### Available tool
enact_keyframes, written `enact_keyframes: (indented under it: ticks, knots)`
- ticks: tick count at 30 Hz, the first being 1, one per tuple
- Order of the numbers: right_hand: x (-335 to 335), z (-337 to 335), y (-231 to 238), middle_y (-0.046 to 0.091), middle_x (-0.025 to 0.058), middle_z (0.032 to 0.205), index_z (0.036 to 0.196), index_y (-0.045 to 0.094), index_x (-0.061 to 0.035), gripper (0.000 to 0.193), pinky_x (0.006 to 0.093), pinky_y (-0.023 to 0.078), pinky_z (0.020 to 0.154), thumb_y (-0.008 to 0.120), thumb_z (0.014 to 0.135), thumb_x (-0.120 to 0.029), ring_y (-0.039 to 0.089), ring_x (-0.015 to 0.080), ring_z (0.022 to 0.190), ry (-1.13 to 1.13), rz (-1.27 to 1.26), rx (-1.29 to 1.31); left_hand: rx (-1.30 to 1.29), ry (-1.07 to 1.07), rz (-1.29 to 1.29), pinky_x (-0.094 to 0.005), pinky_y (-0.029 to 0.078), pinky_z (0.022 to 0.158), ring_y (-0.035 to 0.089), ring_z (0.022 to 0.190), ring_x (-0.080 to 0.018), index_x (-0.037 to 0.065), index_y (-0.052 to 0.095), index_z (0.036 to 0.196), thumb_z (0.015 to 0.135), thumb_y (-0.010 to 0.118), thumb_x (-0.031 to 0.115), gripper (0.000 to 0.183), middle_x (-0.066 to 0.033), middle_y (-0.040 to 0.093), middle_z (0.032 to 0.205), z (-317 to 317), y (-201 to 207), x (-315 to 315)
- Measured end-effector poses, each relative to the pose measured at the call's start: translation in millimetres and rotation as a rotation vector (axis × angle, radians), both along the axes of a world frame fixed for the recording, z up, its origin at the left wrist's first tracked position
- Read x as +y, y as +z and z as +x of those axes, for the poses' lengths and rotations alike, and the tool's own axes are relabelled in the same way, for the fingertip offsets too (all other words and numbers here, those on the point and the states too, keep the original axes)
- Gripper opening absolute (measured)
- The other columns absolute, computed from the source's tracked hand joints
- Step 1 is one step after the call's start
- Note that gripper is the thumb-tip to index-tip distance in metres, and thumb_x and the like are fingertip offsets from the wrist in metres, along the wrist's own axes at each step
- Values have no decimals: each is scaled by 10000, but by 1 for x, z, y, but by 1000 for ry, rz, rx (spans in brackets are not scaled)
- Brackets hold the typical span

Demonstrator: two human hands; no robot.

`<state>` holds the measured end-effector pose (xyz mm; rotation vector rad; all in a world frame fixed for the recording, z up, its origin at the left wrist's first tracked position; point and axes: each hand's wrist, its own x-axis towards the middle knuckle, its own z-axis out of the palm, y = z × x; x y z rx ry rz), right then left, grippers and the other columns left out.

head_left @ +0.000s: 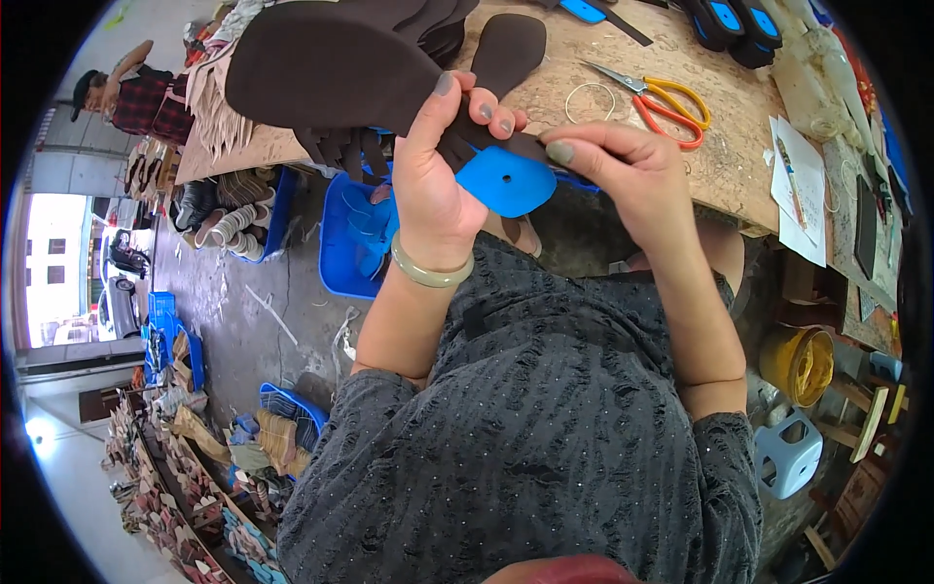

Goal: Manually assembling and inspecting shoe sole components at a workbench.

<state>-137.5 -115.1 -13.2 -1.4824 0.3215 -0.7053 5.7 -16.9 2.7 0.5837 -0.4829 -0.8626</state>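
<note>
My left hand (440, 165), a pale bangle at its wrist, is closed on a large dark brown sole-shaped piece (331, 68). Below its fingers a blue rounded piece (511, 185) with a small dark hole is held up off the table. A dark strip (523, 147) runs across from the left fingers. Its far end is pinched between thumb and fingers of my right hand (623, 165). Whether strip, blue piece and sole piece are joined is hidden behind the left hand. Another dark sole-shaped piece (510, 54) lies on the table just beyond.
Orange-and-yellow-handled scissors (671, 105) and a thin pale loop (590, 101) lie on the wooden table (744, 156). Dark cut pieces (428, 21) are piled at the back. A blue bin (341, 258) with blue pieces stands below the edge. One person (136, 102) is at far left.
</note>
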Motion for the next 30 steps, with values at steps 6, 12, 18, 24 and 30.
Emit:
enact_keyframes:
  ticks: [6,12,18,24,30]
  knots:
    - [15,6,-16,700,52,843,960,715,0,172,208,483,656,685,838,-117,614,66,741,-73,-93,-103,12,13,-42,-400,493,764,542,681,-187,46,525,969,937,542,224,181,-43,513,719,-2,4,6]
    - [16,6,-10,673,32,789,953,714,2,151,194,453,575,676,845,-96,593,58,652,-122,-63,-163,-7,17,-42,-397,499,731,542,678,-186,47,521,970,934,545,237,194,-40,505,713,-3,11,10]
    - [26,9,-10,660,27,757,943,715,5,135,191,428,511,672,845,-77,580,50,598,-36,65,-76,-25,58,-20,-394,503,705,544,662,-181,43,517,965,934,544,234,196,-42,509,704,-2,14,14]
    - [24,15,-17,668,30,772,958,712,2,148,199,456,553,671,849,-89,582,52,619,-61,39,-97,-91,95,44,-370,480,699,533,665,-172,70,546,984,943,532,245,181,-29,512,717,-4,10,14]
    - [5,12,-1,681,60,786,951,700,13,179,226,473,592,660,853,-132,597,72,664,27,-147,22,-124,115,18,-400,501,772,597,763,-196,54,545,1070,944,538,290,267,-73,602,817,-3,-2,5]
